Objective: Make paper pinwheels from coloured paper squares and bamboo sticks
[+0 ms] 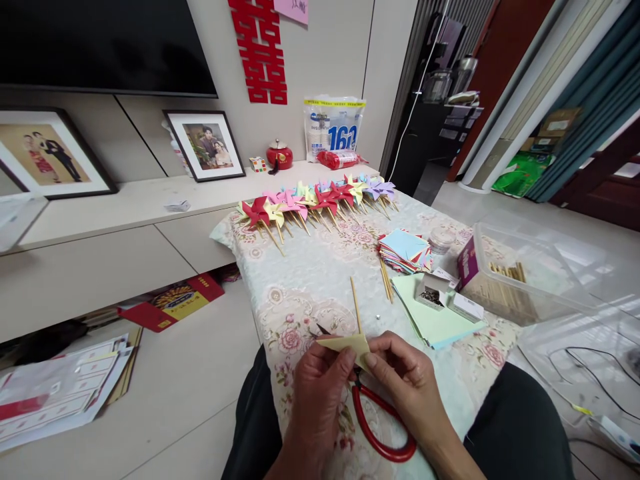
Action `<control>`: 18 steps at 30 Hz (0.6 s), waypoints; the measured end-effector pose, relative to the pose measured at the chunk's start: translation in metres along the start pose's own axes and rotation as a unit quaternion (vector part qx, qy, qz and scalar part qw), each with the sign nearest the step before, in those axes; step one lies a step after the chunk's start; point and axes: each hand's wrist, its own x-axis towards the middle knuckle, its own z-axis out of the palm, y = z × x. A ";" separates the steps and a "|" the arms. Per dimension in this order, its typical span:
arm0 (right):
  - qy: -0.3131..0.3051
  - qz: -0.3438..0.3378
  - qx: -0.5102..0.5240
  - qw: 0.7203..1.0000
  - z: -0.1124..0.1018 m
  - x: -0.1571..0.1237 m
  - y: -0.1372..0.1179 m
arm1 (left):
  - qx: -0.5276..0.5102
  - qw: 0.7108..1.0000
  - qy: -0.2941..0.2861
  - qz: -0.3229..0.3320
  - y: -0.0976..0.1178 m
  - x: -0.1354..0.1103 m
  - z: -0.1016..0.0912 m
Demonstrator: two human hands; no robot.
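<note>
Between both hands is a small piece of pale yellow paper (pixel 345 343), partly folded. My left hand (pixel 324 383) pinches it with the thumb on top. My right hand (pixel 404 370) grips its right edge between thumb and fingers. Beneath the hands lie scissors (pixel 384 427) with red handles, one dark blade tip showing to the left. A thin wooden stick (pixel 355 303) points away just beyond the paper; its near end is hidden. A tiny pale bead-like thing (pixel 378 317) lies right of the stick.
Finished paper pinwheels (pixel 325 199) on sticks line the table's far edge. To the right are a stack of coloured paper squares (pixel 404 248), green sheets (pixel 425 323), a small box of metal pins (pixel 432 293) and a clear plastic bin (pixel 530 267) holding sticks.
</note>
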 end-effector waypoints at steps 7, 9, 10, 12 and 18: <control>-0.057 -0.085 -0.252 0.962 -0.015 -0.024 0.002 | -0.108 0.989 0.037 -0.096 0.022 0.008 -0.006; -0.057 -0.110 -0.312 0.942 -0.016 -0.034 0.009 | -0.121 0.986 0.046 -0.106 0.024 0.010 -0.010; -0.049 -0.121 -0.339 0.932 -0.017 -0.038 0.011 | -0.124 0.985 0.051 -0.109 0.024 0.010 -0.012; -0.031 -0.133 -0.384 0.913 -0.021 -0.044 0.015 | -0.129 0.983 0.060 -0.115 0.022 0.011 -0.015; -0.065 -0.149 -0.432 0.887 -0.032 -0.046 0.009 | -0.152 0.977 0.060 -0.139 0.018 0.010 -0.021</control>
